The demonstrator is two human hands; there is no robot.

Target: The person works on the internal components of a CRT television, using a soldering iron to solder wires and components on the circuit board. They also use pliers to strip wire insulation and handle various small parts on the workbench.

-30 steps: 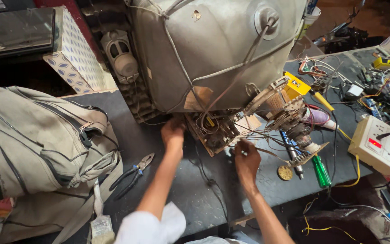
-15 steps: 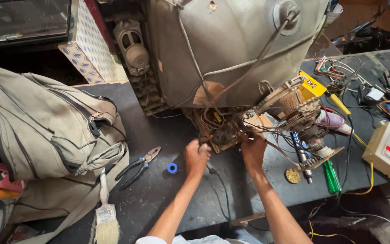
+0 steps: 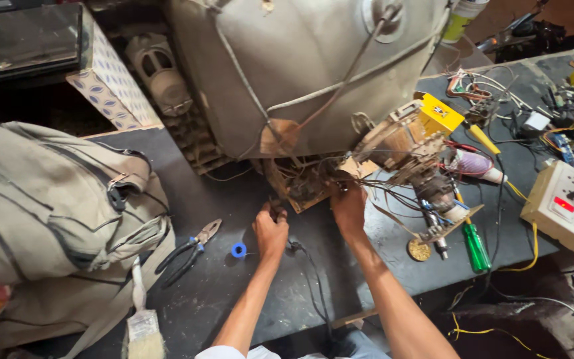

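Observation:
A large grey picture tube (image 3: pixel 300 73) stands on the dark workbench (image 3: pixel 234 292) with a brown circuit board (image 3: pixel 307 183) and tangled wires beneath its neck. My left hand (image 3: pixel 270 229) is closed around a black cable (image 3: pixel 300 256) just in front of the board's left corner. To its right, my right hand (image 3: pixel 348 206) rests against the front edge of the board, fingers tucked into the wires. Whether it grips anything is hidden.
Pliers (image 3: pixel 187 249), a small blue ring (image 3: pixel 238 250) and a paintbrush (image 3: pixel 142 326) lie left of my hands, beside a grey bag (image 3: pixel 54 213). At right are a green screwdriver (image 3: pixel 476 246), a round brass disc (image 3: pixel 418 250), a white socket box (image 3: pixel 563 206) and loose wiring.
My left hand has come back from the board's left side toward me and closed on the black cable. My right hand moved up against the board. The view shifted closer.

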